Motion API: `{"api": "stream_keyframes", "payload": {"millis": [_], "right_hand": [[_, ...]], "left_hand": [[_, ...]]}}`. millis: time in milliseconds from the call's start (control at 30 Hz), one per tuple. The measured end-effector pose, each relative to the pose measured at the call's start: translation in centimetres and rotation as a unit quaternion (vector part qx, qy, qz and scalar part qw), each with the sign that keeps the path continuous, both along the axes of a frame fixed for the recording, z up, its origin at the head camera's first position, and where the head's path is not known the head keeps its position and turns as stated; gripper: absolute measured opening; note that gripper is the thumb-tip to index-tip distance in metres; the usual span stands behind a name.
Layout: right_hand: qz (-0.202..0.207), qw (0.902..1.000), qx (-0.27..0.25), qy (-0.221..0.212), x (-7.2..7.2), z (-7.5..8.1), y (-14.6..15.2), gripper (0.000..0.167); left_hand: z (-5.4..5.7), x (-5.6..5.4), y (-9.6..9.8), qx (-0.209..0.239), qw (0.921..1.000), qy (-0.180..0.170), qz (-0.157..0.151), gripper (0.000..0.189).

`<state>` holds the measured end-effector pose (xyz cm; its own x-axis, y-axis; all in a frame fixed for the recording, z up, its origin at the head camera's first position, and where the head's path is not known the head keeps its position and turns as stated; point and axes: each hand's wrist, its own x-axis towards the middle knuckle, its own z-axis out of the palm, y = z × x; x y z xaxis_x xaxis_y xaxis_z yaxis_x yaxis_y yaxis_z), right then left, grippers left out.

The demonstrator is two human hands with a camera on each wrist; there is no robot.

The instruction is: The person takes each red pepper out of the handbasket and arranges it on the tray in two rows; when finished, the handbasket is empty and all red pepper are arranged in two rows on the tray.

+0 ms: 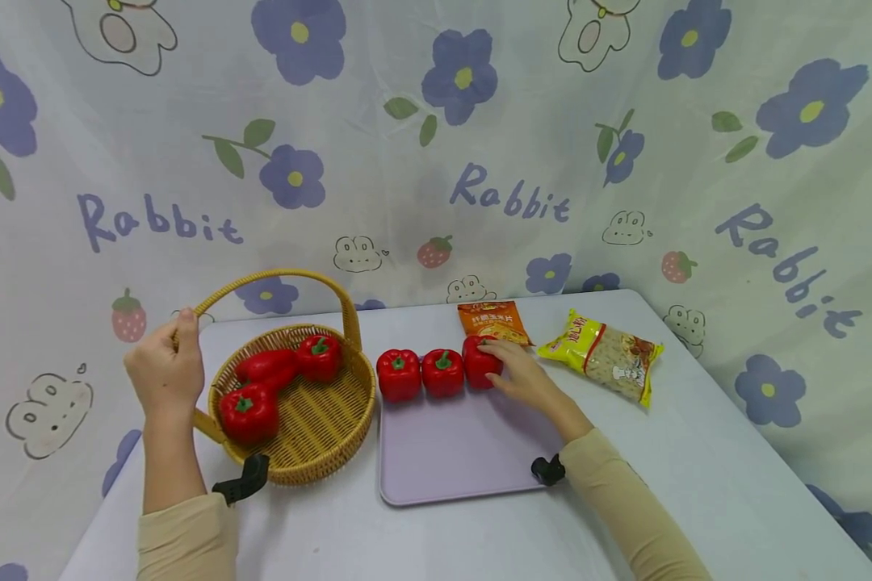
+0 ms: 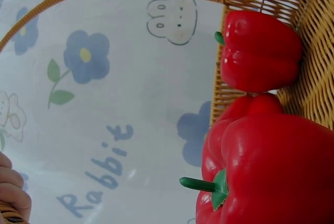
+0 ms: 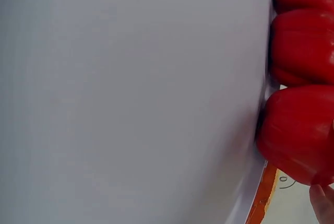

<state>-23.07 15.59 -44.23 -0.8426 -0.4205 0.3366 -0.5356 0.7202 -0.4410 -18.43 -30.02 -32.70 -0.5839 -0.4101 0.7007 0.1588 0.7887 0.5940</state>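
My left hand point(image 1: 165, 367) grips the arched handle of a round wicker basket point(image 1: 366, 379). Inside the basket, at its left and back, are a red bell pepper point(image 1: 249, 413), another red bell pepper point(image 1: 320, 358) and a longer red pepper point(image 1: 267, 368) between them. Three more red bell peppers stand in a row along the far edge of a lilac tray point(image 1: 465, 452): the left one point(image 1: 399, 376), the middle one point(image 1: 443, 374) and the right one point(image 3: 297, 130). With fingers over its top and thumb at its front, my right hand point(image 1: 526, 378) holds the right one.
An orange snack packet point(image 1: 494, 319) lies behind the tray's row of peppers. To the right of it is a yellow bag with a clear window point(image 1: 605, 357). A white cloth covers the table point(image 1: 698, 476), and a flower-printed curtain point(image 1: 378, 177) hangs behind.
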Motion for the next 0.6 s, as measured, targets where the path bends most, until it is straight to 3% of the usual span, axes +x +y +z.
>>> {"api": "stream_keyframes", "payload": {"millis": [267, 600], "right_hand": [[-0.012, 0.9996, 0.0, -0.027, -0.02, 0.0, 0.1, 0.047], [0.0, 0.9998, -0.013, -0.012, -0.12, 0.08, 0.16, 0.048]], "left_hand": [[0.04, 0.08, 0.07, 0.002, 1.0, 0.002, -0.004, 0.054], [0.14, 0.17, 0.07, 0.001, 1.0, -0.004, -0.001, 0.053]]}}
